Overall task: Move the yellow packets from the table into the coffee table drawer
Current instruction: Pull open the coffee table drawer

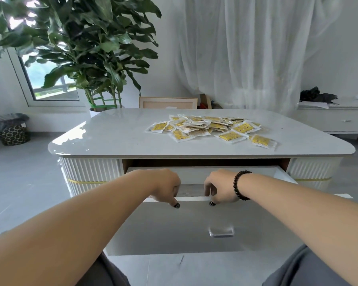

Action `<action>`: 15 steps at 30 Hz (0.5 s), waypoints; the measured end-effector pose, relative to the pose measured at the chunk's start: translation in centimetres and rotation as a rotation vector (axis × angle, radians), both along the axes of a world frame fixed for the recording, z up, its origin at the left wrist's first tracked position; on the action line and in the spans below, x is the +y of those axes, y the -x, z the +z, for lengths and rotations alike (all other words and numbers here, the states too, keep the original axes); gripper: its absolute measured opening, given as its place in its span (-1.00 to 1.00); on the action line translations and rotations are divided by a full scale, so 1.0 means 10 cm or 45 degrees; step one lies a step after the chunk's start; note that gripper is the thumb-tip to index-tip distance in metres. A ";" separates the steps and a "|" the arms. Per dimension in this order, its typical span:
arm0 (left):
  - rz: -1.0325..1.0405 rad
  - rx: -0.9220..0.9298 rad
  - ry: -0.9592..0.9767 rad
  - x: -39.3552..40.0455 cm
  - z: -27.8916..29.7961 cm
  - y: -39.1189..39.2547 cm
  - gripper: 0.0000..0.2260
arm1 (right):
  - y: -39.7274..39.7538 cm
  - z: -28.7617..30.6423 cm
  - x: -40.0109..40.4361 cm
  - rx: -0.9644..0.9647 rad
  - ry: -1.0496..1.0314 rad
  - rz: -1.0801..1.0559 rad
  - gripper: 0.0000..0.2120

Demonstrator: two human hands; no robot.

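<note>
Several yellow packets [211,127] lie in a loose heap on the right half of the white coffee table [116,139]. Below the tabletop the drawer [192,223] stands pulled out toward me, its inside partly visible between my hands. My left hand [167,187] grips the top edge of the drawer front, fingers curled over it. My right hand [220,187], with a dark bead bracelet on the wrist, grips the same edge just to the right. A metal handle [221,231] sits lower on the drawer front, untouched.
A large potted plant [85,50] stands behind the table's left corner, next to a window. A framed board [167,102] leans behind the table. A patterned basket [13,134] sits on the floor at far left. A low white cabinet [337,118] runs along the right wall under sheer curtains.
</note>
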State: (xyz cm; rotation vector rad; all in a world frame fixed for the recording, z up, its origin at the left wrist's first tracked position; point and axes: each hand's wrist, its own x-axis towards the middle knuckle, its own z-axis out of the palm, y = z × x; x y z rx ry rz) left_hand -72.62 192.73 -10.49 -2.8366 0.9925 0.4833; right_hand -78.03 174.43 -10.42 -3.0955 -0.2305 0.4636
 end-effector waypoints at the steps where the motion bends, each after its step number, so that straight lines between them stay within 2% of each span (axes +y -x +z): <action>1: 0.007 0.015 -0.003 0.00 0.00 0.02 -0.65 | 0.03 0.00 -0.01 0.004 -0.014 0.000 -0.74; 6: 0.005 0.025 -0.053 0.00 0.01 0.03 -0.63 | 0.09 -0.02 0.00 -0.008 -0.035 0.002 -0.73; 11: 0.053 0.167 0.131 -0.02 0.12 -0.08 -0.68 | 0.04 0.05 -0.06 0.031 -0.128 -0.029 -0.75; 15: 0.066 -0.021 0.089 -0.09 0.20 -0.26 -0.68 | -0.15 0.15 -0.14 -0.067 -0.170 -0.088 -0.77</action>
